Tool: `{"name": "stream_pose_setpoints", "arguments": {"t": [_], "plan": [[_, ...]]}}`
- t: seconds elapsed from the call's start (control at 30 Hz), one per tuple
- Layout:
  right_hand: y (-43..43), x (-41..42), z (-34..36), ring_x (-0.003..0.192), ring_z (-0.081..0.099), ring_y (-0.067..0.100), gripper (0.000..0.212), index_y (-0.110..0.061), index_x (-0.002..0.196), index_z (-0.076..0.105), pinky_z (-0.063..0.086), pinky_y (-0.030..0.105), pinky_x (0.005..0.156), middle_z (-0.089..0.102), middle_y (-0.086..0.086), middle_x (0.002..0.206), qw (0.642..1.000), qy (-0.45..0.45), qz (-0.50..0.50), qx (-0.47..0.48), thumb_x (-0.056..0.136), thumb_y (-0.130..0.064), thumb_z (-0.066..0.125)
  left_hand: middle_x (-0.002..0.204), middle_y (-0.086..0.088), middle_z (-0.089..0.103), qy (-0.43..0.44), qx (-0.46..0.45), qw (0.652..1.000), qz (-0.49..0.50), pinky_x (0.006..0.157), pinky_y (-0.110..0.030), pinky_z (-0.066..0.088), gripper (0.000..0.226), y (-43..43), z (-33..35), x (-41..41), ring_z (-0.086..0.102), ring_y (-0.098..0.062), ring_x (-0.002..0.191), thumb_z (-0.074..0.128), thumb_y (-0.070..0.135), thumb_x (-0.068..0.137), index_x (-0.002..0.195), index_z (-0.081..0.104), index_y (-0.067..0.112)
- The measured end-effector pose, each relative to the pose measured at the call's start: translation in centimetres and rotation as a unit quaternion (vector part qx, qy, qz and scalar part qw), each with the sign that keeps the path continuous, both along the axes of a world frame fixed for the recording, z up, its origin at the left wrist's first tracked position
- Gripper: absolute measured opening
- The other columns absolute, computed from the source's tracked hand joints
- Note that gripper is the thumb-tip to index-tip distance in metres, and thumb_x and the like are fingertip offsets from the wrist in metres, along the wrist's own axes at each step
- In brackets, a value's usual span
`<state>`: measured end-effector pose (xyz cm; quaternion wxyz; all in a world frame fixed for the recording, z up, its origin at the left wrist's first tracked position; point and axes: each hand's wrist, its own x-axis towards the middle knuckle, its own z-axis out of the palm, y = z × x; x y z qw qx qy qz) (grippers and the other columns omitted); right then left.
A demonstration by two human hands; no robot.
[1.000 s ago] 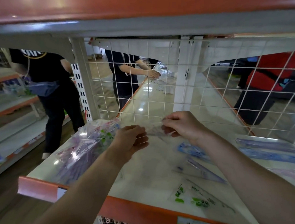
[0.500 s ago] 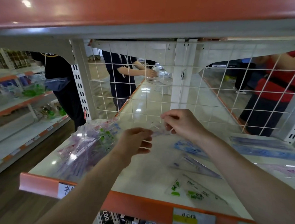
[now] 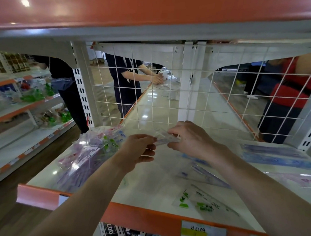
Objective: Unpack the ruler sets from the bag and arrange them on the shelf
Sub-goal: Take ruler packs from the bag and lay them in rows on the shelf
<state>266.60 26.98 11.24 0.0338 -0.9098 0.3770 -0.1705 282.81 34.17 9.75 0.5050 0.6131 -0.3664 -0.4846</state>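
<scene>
white wire grid, wooden floor, stocked side shelves.

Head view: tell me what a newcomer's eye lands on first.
The left hand and right hand pinch one clear ruler set at mid-frame above the shelf. A bulging bag lies at the shelf's left; loose sets lie flat at the right.
</scene>
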Motion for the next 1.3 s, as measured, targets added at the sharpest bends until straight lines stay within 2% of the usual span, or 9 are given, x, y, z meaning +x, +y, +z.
{"name": "stream_pose_setpoints", "arguments": {"t": [0.27, 0.4, 0.57, 0.67, 0.8, 0.93, 1.13, 1.23, 1.3], "plan": [[-3.2, 0.7, 1.1, 0.091, 0.060, 0.020, 0.032, -0.010, 0.108, 0.067, 0.049, 0.033, 0.080, 0.065, 0.004, 0.101, 0.995, 0.000, -0.062, 0.080, 0.085, -0.031, 0.069, 0.078, -0.005, 0.057, -0.108, -0.015, 0.993, 0.046, 0.062, -0.029, 0.051, 0.010, -2.1, -0.4, 0.9, 0.055, -0.016, 0.064, 0.054, 0.011, 0.092, 0.096, 0.064, 0.011], [-5.3, 1.0, 0.6, 0.071, 0.058, 0.024, 0.027, 0.000, 0.083, 0.065, 0.044, 0.030, 0.064, 0.061, 0.019, 0.081, 0.987, 0.001, -0.107, 0.118, 0.083, -0.027, 0.069, 0.076, -0.006, 0.058, -0.170, -0.016, 0.984, 0.057, 0.060, -0.030, 0.050, 0.012, -2.5, -0.7, 1.8, 0.055, -0.016, 0.062, 0.053, 0.008, 0.092, 0.097, 0.064, 0.009], [-7.0, 2.5, -0.9, 0.093, 0.065, 0.026, 0.038, -0.001, 0.104, 0.069, 0.052, 0.037, 0.085, 0.069, 0.015, 0.104, 0.981, 0.022, -0.121, 0.153, 0.083, -0.033, 0.070, 0.074, -0.006, 0.060, -0.189, -0.023, 0.980, 0.065, 0.063, -0.032, 0.053, 0.010, -2.9, -0.9, 2.5, 0.057, -0.017, 0.064, 0.056, 0.008, 0.090, 0.096, 0.064, 0.010], [-7.7, 2.9, -1.5, 0.074, 0.062, 0.020, 0.024, -0.009, 0.080, 0.069, 0.046, 0.027, 0.062, 0.067, 0.005, 0.079, 0.977, 0.059, -0.133, 0.159, 0.082, -0.032, 0.068, 0.074, -0.005, 0.060, -0.188, -0.024, 0.980, 0.063, 0.064, -0.032, 0.053, 0.010, -3.0, -0.9, 2.6, 0.057, -0.016, 0.063, 0.056, 0.008, 0.090, 0.095, 0.064, 0.011], [-7.9, 3.3, -2.0, 0.057, 0.042, 0.017, 0.037, -0.020, 0.056, 0.043, 0.028, 0.024, 0.047, 0.039, -0.003, 0.056, 0.972, 0.098, -0.151, 0.150, 0.082, -0.033, 0.065, 0.076, -0.005, 0.062, -0.194, -0.020, 0.979, 0.058, 0.064, -0.032, 0.054, 0.011, -3.0, -0.9, 2.8, 0.058, -0.016, 0.063, 0.055, 0.008, 0.091, 0.096, 0.064, 0.012], [-8.0, 3.3, -2.1, 0.069, 0.049, 0.020, 0.025, -0.021, 0.065, 0.050, 0.032, 0.025, 0.050, 0.045, -0.001, 0.065, 0.969, 0.124, -0.154, 0.151, 0.082, -0.035, 0.063, 0.077, -0.005, 0.061, -0.195, -0.015, 0.979, 0.062, 0.064, -0.031, 0.055, 0.010, -3.2, -0.9, 2.7, 0.057, -0.015, 0.063, 0.056, 0.009, 0.091, 0.095, 0.064, 0.013], [-7.7, 3.3, -2.4, 0.058, 0.037, 0.016, 0.036, -0.019, 0.062, 0.042, 0.028, 0.026, 0.050, 0.037, -0.001, 0.063, 0.968, 0.130, -0.159, 0.148, 0.085, -0.040, 0.061, 0.075, -0.004, 0.061, -0.196, -0.010, 0.978, 0.063, 0.062, -0.031, 0.054, 0.011, -3.1, -0.7, 2.7, 0.057, -0.014, 0.062, 0.056, 0.008, 0.091, 0.096, 0.065, 0.012], [-7.4, 3.2, -2.3, 0.092, 0.058, 0.022, 0.031, -0.012, 0.095, 0.066, 0.046, 0.029, 0.074, 0.061, 0.004, 0.096, 0.972, 0.132, -0.137, 0.140, 0.087, -0.041, 0.060, 0.078, -0.005, 0.061, -0.201, -0.011, 0.978, 0.060, 0.064, -0.031, 0.054, 0.010, -2.7, -0.5, 2.6, 0.058, -0.015, 0.065, 0.055, 0.009, 0.091, 0.097, 0.064, 0.012], [-7.2, 3.1, -2.1, 0.102, 0.059, 0.021, 0.034, -0.013, 0.111, 0.066, 0.048, 0.031, 0.083, 0.064, 0.003, 0.111, 0.979, 0.109, -0.119, 0.124, 0.088, -0.037, 0.059, 0.080, -0.006, 0.061, -0.205, -0.010, 0.977, 0.057, 0.064, -0.030, 0.054, 0.011, -2.1, -0.3, 2.4, 0.058, -0.015, 0.066, 0.054, 0.009, 0.092, 0.099, 0.063, 0.011]]}}
